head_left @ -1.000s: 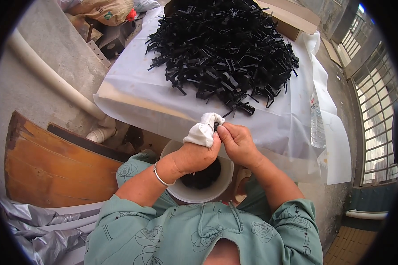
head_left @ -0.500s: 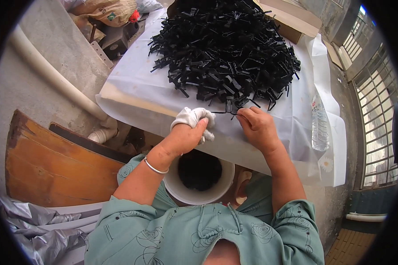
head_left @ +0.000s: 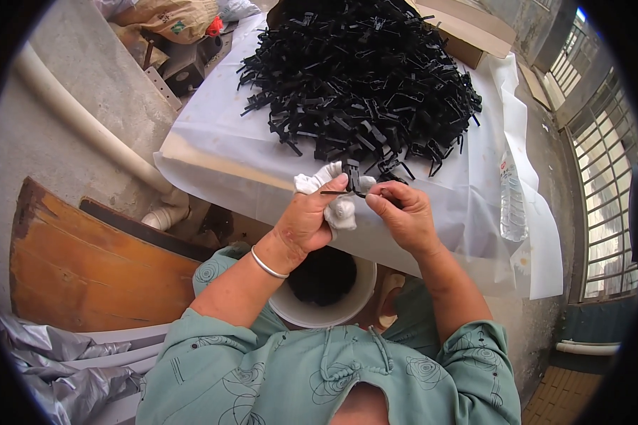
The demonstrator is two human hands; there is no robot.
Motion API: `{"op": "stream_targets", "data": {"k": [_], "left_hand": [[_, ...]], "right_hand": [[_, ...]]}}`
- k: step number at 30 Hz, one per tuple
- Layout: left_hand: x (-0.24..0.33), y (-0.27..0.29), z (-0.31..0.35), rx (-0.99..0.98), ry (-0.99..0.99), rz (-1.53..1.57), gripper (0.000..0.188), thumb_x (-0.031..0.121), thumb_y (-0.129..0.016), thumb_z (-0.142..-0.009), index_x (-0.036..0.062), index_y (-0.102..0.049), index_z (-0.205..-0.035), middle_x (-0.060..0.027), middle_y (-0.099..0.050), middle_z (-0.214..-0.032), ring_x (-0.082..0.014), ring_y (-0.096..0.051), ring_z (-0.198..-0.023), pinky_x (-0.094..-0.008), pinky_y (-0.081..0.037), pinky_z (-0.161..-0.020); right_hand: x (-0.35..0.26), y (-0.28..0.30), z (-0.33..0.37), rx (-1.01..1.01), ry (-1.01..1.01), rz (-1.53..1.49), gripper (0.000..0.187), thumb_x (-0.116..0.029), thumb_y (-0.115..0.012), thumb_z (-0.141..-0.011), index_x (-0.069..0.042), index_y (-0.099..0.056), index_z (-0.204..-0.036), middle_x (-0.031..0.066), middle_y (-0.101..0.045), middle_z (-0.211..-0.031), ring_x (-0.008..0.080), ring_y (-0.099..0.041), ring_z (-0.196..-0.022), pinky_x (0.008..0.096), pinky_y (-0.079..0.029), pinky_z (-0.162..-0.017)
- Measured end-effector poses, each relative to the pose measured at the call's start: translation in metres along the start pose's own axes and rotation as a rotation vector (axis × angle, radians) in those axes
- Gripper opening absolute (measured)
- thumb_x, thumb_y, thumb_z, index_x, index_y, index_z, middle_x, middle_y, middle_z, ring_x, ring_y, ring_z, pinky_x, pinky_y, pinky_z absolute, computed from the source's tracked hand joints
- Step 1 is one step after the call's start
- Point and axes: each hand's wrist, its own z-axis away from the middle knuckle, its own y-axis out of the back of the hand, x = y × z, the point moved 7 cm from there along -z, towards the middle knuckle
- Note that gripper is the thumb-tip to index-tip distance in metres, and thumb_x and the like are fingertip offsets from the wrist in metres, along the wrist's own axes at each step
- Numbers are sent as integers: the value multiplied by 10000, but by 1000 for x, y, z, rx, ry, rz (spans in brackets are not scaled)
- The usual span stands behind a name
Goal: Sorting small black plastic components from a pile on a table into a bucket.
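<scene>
My left hand (head_left: 308, 221) is closed around a bunched white cloth (head_left: 342, 212), its thumb up against a small black plastic clip-like part (head_left: 353, 177). Thin black legs stick out from that part to both sides. My right hand (head_left: 407, 212) pinches the part's right end, so the piece spans the gap between both hands at the table's near edge. Just beyond lies a big heap of similar black parts (head_left: 361, 85), spread over a table covered in white sheeting (head_left: 220, 92). My fingertips hide some of the held part.
Below my hands, between my knees, stands a white bucket (head_left: 367, 294) with a dark mass inside. A clear plastic bottle (head_left: 512, 205) lies at the table's right side. Behind the heap is an open cardboard box (head_left: 468, 28). A curved wooden board (head_left: 99, 262) and a pale pipe (head_left: 85, 117) are at left.
Both hands have come closer together. The black part has moved left from my right fingertips to the cloth in my left hand, and both hands now touch it.
</scene>
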Motion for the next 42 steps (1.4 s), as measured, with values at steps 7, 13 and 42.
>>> {"op": "stream_targets", "data": {"k": [7, 13, 42], "left_hand": [[15, -7, 11, 34, -444, -860, 231, 60, -479, -905, 25, -467, -1134, -18, -570, -833, -58, -518, -644, -203, -450, -536], [1, -19, 18, -134, -281, -831, 294, 75, -543, -878, -2, -466, -1150, -38, -565, -883, -63, -535, -687, -201, -474, -579], [23, -14, 15, -34, -319, -769, 310, 100, -458, -915, 19, -393, -1207, -23, -534, -898, -43, -447, -685, -186, -397, -588]], "right_hand": [[-51, -26, 15, -19, 489, 517, 174, -91, -712, -725, -20, -578, -812, 47, -477, -653, 139, -428, -496, 229, -368, -480], [-16, -9, -3, 27, 166, 298, 158, -114, -641, -817, -35, -531, -735, -33, -461, -592, 58, -389, -501, 215, -320, -458], [-17, -14, 0, -229, 181, 523, 135, -132, -624, -809, 2, -615, -825, 102, -563, -669, 164, -514, -551, 275, -425, -524]]}}
